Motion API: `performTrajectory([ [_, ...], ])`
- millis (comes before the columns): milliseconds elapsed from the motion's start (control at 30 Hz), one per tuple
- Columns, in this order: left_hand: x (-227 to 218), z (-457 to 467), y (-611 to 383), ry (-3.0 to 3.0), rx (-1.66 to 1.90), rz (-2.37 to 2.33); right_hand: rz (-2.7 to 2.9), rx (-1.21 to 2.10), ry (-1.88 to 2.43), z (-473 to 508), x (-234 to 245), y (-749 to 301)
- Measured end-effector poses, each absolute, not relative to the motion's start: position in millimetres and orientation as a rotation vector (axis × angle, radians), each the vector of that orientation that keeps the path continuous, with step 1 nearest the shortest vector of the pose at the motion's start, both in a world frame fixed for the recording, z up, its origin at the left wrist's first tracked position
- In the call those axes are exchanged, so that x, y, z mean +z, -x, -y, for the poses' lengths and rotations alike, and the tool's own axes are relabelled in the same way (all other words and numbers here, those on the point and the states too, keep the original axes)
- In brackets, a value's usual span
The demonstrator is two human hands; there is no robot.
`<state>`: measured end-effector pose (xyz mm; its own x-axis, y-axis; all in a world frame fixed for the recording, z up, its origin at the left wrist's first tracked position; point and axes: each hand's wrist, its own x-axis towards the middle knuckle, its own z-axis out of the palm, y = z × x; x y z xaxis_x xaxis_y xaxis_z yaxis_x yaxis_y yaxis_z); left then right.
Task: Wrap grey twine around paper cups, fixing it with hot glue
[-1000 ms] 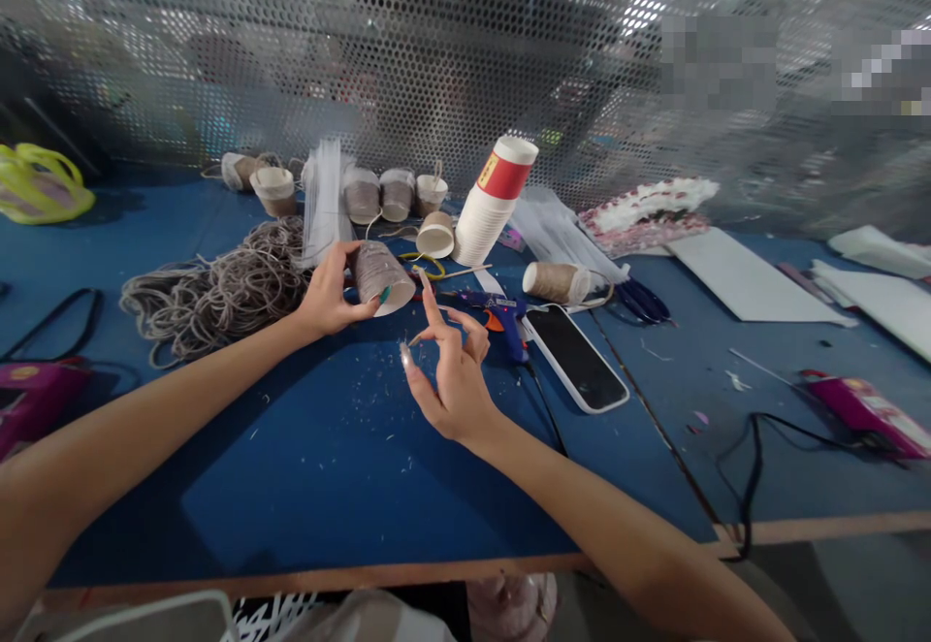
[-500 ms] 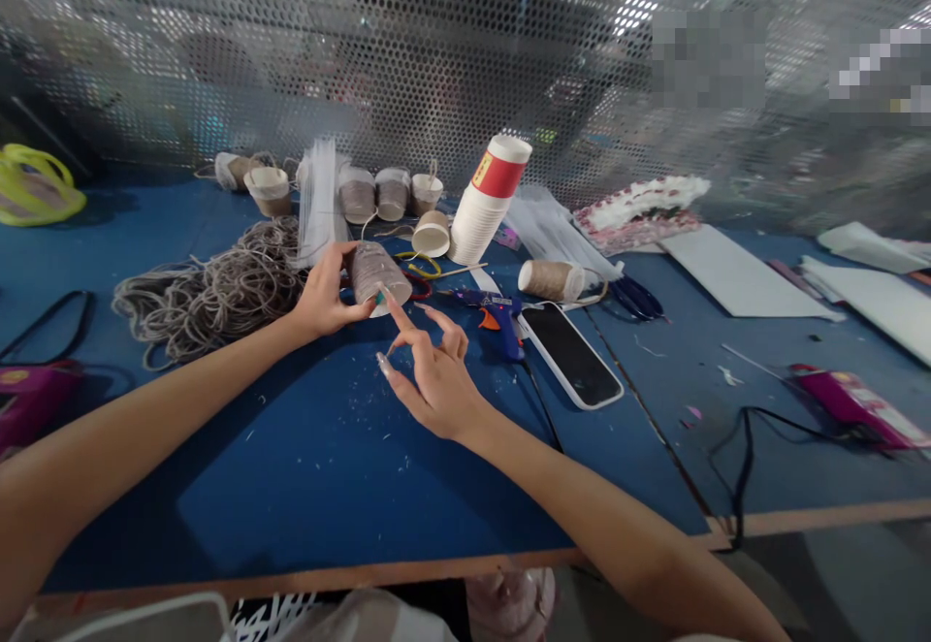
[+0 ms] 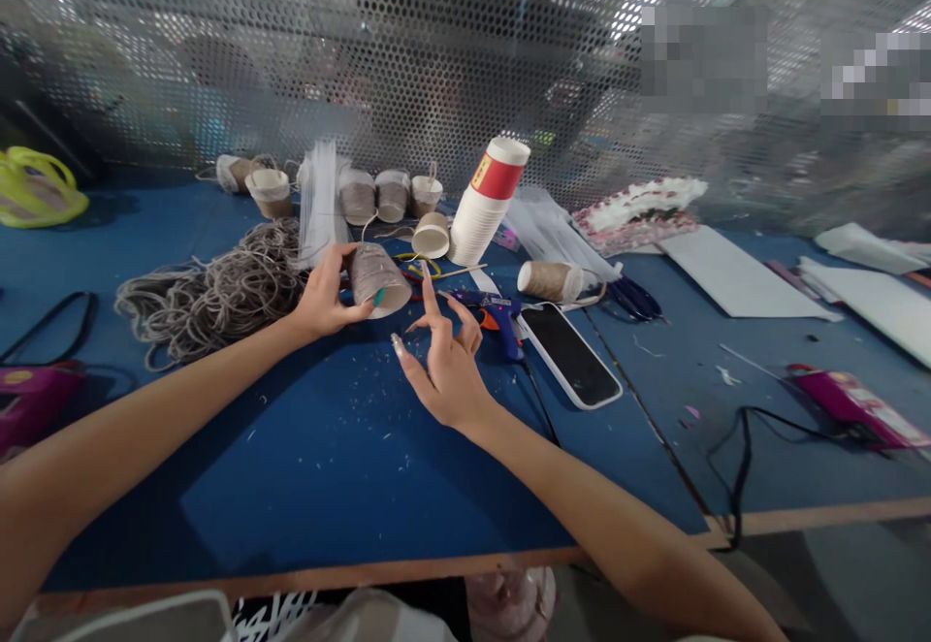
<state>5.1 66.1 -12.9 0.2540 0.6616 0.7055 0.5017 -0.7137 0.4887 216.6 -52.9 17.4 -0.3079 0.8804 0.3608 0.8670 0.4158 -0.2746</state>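
My left hand (image 3: 332, 295) grips a paper cup (image 3: 376, 273) wound with grey cord, its thumb at the rim and its fingers behind. The cup tilts with its open mouth toward me, and a bit of teal shows at the rim. My right hand (image 3: 445, 361) hovers to the right of the cup, fingers spread and holding nothing. Beyond the right fingertips lies a blue glue gun (image 3: 498, 310) with an orange trigger. Yellow-handled scissors (image 3: 429, 272) rest behind the cup, partly covered. A tangled heap of grey cord (image 3: 218, 298) lies left of my left hand.
A tall stack of paper cups (image 3: 480, 210) stands at the back, near several cord-wrapped cups (image 3: 393, 194). Clear glue sticks (image 3: 320, 206) stand behind the cord. To the right are a phone (image 3: 574, 356), a twine-wrapped cup (image 3: 549, 280) and a white board (image 3: 746, 272).
My right hand has drawn away from the cup's rim, moving right and slightly up. My left hand and the cup stay nearly where they were.
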Motion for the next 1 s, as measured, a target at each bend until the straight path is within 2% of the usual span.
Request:
performTrajectory([
  [200, -13.2, -63.3, -6.9, -2.391, 1.451, -1.05, 2.447, 0.091, 1.222, 57.2, 19.3, -214.1],
  [733, -14.1, -62.2, -6.0, -2.356, 1.463, -1.107, 2.016, 0.194, 1.47, 52.3, 11.1, -218.5],
  [1000, -14.3, -61.9, -8.0, -2.36, 1.469, -1.095, 2.356, 0.252, 1.217, 60.5, 22.8, -214.4],
])
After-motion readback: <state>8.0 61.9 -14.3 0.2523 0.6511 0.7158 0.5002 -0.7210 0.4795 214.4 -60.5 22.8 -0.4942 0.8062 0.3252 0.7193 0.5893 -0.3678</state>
